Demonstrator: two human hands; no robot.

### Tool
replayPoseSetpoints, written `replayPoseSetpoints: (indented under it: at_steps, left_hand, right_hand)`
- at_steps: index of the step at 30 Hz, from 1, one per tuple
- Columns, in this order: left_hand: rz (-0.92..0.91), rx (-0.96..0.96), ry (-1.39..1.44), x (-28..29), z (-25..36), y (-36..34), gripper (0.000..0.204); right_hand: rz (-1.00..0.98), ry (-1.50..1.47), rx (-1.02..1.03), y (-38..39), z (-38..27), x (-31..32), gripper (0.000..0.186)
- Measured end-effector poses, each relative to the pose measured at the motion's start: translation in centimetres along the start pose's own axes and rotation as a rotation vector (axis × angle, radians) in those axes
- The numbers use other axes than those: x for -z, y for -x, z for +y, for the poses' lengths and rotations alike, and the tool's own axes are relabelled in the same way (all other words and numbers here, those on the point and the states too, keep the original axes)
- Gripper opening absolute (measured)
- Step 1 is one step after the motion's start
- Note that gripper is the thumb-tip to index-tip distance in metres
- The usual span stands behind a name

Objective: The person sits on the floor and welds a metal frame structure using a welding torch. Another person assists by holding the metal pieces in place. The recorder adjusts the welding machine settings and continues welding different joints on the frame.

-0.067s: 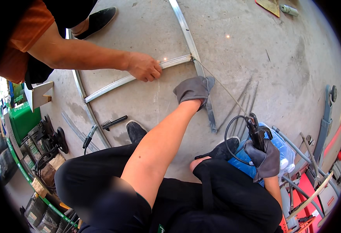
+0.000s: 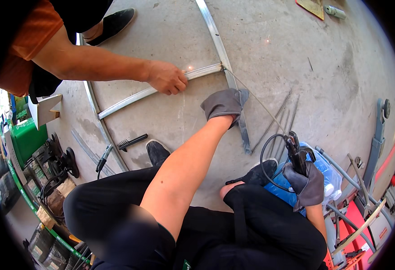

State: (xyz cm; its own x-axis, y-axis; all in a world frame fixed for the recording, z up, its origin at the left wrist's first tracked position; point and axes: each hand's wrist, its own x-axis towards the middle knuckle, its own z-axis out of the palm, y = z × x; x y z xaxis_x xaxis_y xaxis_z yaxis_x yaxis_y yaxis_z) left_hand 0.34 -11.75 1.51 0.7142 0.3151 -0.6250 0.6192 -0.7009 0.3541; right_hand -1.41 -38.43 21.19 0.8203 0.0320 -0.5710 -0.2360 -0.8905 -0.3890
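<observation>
Both my hands wear dark grey work gloves. My left hand point(image 2: 223, 103) is closed round the lower part of a long galvanized metal tube point(image 2: 216, 38) on the floor. In my right hand point(image 2: 306, 182) is a black welding electrode holder point(image 2: 295, 150), gripped with its jaws pointing up and left. From it a thin welding rod point(image 2: 258, 99) slants to the joint where a metal crossbar point(image 2: 159, 88) meets the tube; its tip touches or nearly touches there. Another person's bare hand point(image 2: 168, 77) holds the crossbar left of the joint.
Several loose rods point(image 2: 279, 119) lie right of the tube. A wire brush point(image 2: 133, 141) and a clamp with cable point(image 2: 104, 158) lie at left, near a second long tube point(image 2: 94, 101). A blue plastic bag point(image 2: 328, 173) sits behind my right hand. A green bin point(image 2: 27, 141) stands far left.
Small sparks on the floor beyond the tube and by the crossbar have shifted slightly and dimmed. Hands and metal pieces stay in place.
</observation>
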Motion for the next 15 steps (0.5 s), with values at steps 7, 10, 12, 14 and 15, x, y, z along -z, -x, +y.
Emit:
replayPoseSetpoints:
  at_steps: [7,10,12,14,15]
  left_hand:
    - [-0.018,0.004,0.03,0.5,0.3,0.3,0.046]
    - [-0.014,0.012,0.044,0.1,0.4,0.2,0.048]
    - [-0.029,0.022,0.021,0.0,0.3,0.1,0.05]
    - [-0.061,0.029,-0.005,0.4,0.5,0.0,0.052]
    - [-0.059,0.026,0.005,0.4,0.5,0.2,0.052]
  right_hand:
    - [-0.254,-0.54,-0.504,-0.8,-1.1,1.4,0.019]
    - [-0.083,-0.441,-0.258,-0.2,0.3,0.6,0.015]
    - [0.063,-0.133,0.144,0.2,1.8,0.2,0.014]
    - [0.032,-0.103,0.097,0.0,1.0,0.1,0.015]
    - [0.027,-0.093,0.055,0.0,0.6,-0.1,0.016]
